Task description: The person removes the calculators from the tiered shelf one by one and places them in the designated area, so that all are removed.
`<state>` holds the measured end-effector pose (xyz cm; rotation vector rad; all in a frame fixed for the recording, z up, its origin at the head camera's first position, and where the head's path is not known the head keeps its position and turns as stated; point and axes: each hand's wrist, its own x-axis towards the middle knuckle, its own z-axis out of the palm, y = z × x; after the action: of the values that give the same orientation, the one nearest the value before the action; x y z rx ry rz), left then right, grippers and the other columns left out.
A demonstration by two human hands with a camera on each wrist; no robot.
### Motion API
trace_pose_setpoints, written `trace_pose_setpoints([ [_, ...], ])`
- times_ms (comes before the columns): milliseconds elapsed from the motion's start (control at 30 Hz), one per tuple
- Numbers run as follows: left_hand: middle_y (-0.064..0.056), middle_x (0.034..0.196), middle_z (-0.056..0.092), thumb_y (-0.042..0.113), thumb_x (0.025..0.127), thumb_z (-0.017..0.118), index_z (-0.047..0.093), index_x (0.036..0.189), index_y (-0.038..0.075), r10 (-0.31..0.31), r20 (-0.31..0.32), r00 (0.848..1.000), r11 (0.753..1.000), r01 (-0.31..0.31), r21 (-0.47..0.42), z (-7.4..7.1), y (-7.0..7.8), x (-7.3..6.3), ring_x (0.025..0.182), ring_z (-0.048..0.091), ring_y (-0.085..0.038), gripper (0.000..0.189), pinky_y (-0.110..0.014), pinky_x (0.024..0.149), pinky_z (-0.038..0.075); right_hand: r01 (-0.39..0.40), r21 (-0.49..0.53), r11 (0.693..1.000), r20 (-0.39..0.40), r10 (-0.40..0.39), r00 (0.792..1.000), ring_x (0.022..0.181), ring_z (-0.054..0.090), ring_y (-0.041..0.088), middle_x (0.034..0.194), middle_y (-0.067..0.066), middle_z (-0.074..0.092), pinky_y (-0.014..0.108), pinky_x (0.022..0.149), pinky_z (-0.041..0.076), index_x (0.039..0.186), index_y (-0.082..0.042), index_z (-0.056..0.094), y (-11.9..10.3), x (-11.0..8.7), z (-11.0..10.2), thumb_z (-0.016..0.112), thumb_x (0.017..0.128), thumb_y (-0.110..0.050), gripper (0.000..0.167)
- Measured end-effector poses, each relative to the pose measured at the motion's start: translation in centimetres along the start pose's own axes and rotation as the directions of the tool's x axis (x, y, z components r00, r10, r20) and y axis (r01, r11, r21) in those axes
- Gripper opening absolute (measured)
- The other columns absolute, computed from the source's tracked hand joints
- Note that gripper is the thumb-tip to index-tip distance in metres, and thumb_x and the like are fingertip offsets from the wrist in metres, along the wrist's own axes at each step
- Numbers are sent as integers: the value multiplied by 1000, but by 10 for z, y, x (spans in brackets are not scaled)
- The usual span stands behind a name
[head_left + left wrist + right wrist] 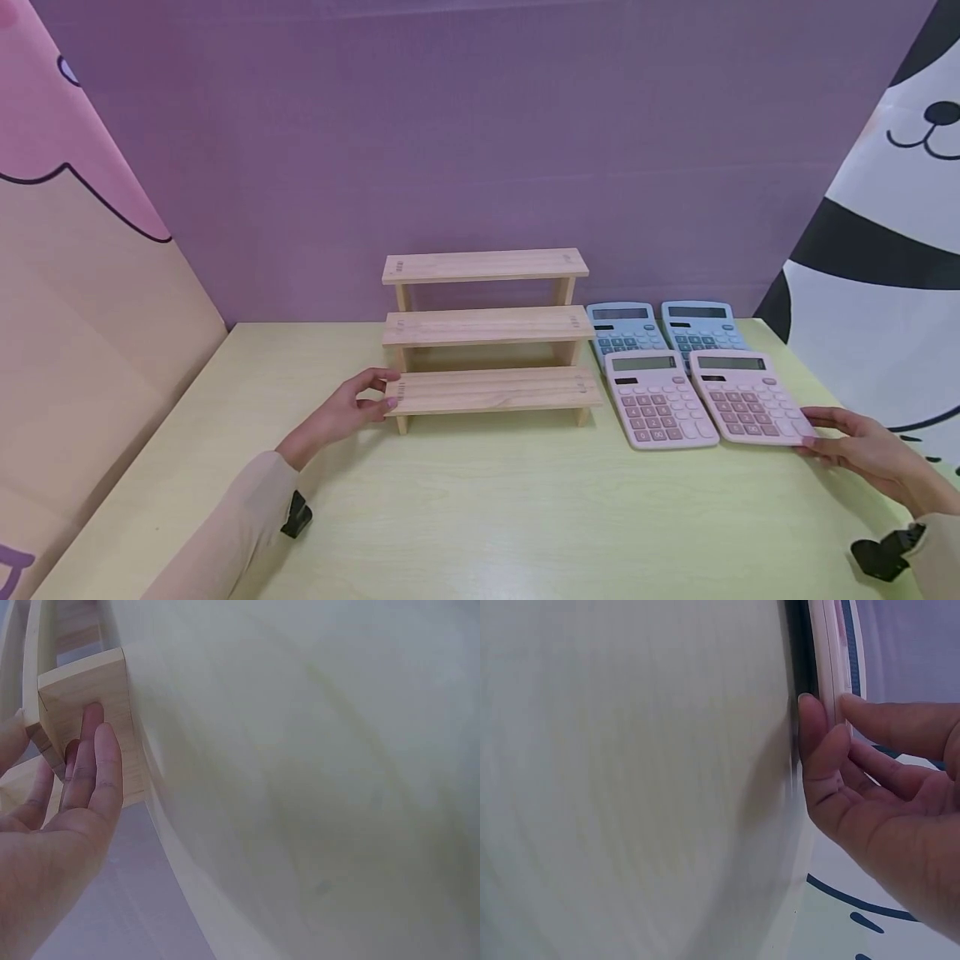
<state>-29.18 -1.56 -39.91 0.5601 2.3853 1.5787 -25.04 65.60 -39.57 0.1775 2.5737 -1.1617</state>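
A three-tier wooden display stand (491, 325) stands against the back of the table. My left hand (352, 400) holds the left end of its lowest board; in the left wrist view its fingers (107, 769) reach under that board, by the leg. On the right, a pink calculator (750, 396) has its lower right corner pinched by my right hand (862, 450). The right wrist view shows that calculator's edge (831, 660) between thumb and fingers. Another pink calculator (656, 400) lies directly left of it.
Two blue calculators, one at left (622, 329) and one at right (701, 327), lie behind the pink ones, partly covered by them. A purple wall (480, 125) closes off the back. Printed panels flank the table (480, 500), one pink and beige, one with a panda (885, 333).
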Motion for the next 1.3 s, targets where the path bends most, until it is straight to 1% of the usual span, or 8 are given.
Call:
trace_pose_setpoints([
  [367,-21,115,41,16,90,57,39,133,4,8,6,1000,1000,-8,-9,-1,-1,-1,93,60,-33,48,-36,83,54,-16,-22,1000,-16,15,1000,78,54,4,129,38,24,24,65,45,136,17,7,4,2,3,55,92,-25,77],
  [700,-21,115,41,17,90,58,39,133,4,12,8,1000,1000,-11,-10,-1,-1,-1,93,60,-32,48,-36,83,54,-20,-62,998,-41,17,999,76,48,4,128,38,24,23,63,43,135,17,12,6,2,3,54,92,-21,71],
  [767,-21,115,41,17,90,58,39,133,4,9,7,1000,1000,-9,-9,-1,-1,-1,93,59,-33,48,-36,83,54,-21,-73,997,-50,18,999,76,48,4,126,37,26,23,63,44,134,17,14,6,1,4,54,92,-20,69],
  [833,-21,115,41,17,90,58,39,133,4,6,5,1000,1000,-6,-9,-1,-1,-1,93,59,-33,48,-36,83,54,-15,-76,997,-49,12,999,75,49,6,122,36,33,24,62,43,134,17,15,6,1,3,53,92,-19,68],
  [933,-21,115,42,16,90,58,39,133,4,1,4,1000,1000,-1,-7,-1,0,-1,94,59,-33,48,-37,83,54,-1,-69,998,-39,-1,999,74,52,7,113,26,45,24,61,44,133,18,15,6,-1,3,52,93,-19,66],
  [1000,-21,116,42,16,90,57,39,133,4,0,3,1000,1000,0,-2,0,1,-2,94,59,-32,47,-37,84,54,2,-64,998,-30,-4,1000,74,52,8,110,19,49,24,62,44,133,18,14,6,-2,2,52,94,-21,67],
  [1133,-21,117,41,16,91,57,38,133,3,2,8,1000,1000,-2,9,-1,3,-2,95,59,-33,48,-37,84,54,-3,-62,998,-24,1,1000,75,53,8,108,14,52,24,63,45,133,17,14,5,-2,1,51,94,-22,67],
  [1300,-22,117,42,16,91,57,38,133,3,5,10,1000,1000,-5,18,-2,3,-2,94,59,-34,48,-35,84,54,0,-68,998,-26,-2,1000,75,54,8,107,14,53,25,62,45,133,18,14,3,-4,1,52,93,-22,67],
])
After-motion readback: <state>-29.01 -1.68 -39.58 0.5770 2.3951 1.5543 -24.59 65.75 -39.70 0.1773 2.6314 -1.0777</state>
